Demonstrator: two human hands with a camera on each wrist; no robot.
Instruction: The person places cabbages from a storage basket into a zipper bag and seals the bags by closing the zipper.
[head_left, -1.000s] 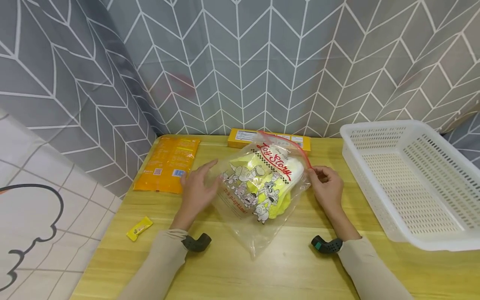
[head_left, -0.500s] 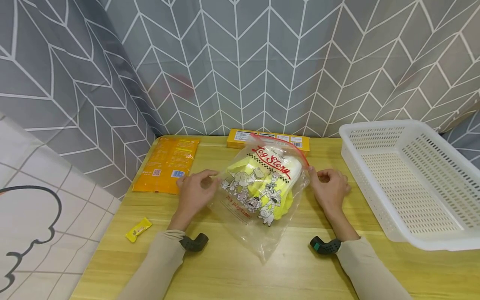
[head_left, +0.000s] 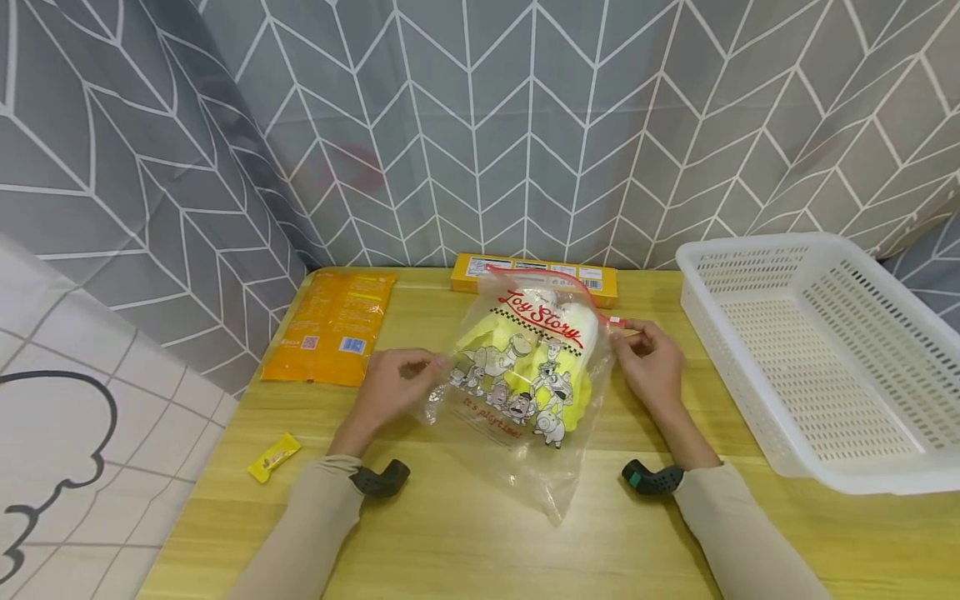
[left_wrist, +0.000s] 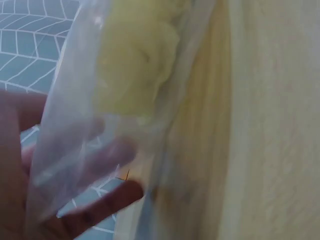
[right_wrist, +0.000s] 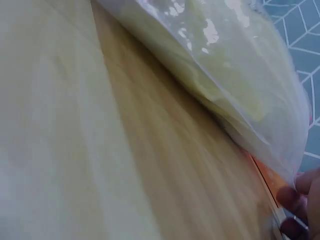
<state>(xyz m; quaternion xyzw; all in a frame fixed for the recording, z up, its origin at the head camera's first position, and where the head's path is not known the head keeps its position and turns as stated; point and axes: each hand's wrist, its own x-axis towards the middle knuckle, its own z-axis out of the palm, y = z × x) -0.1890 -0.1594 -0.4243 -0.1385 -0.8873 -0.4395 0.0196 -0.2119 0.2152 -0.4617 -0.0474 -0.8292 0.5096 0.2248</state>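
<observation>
A clear zip bag (head_left: 517,467) with "Toy Story" print and a red zip strip lies on the table. Through its plastic shows a folded yellow and white item (head_left: 577,392), soft-looking, its kind unclear. At the bag's left edge, my left hand (head_left: 390,385) pinches the film; in the left wrist view some of its fingers (left_wrist: 107,202) are behind the translucent plastic. My right hand (head_left: 654,367) grips the upper right edge by the end of the red strip. The right wrist view has its fingertips (right_wrist: 292,200) on the bag's corner.
Behind the bag stands a yellow box (head_left: 465,279) with printed labels. An orange packet (head_left: 330,325) lies back left, and a small yellow sachet (head_left: 274,457) nearer the left edge. A white plastic basket (head_left: 750,417) stands at the right. A patterned grey curtain hangs behind the table.
The bag has turned so that its lower corner swings to the right and its print sits straighter. The left hand's fingers have closed in on the bag's left edge.
</observation>
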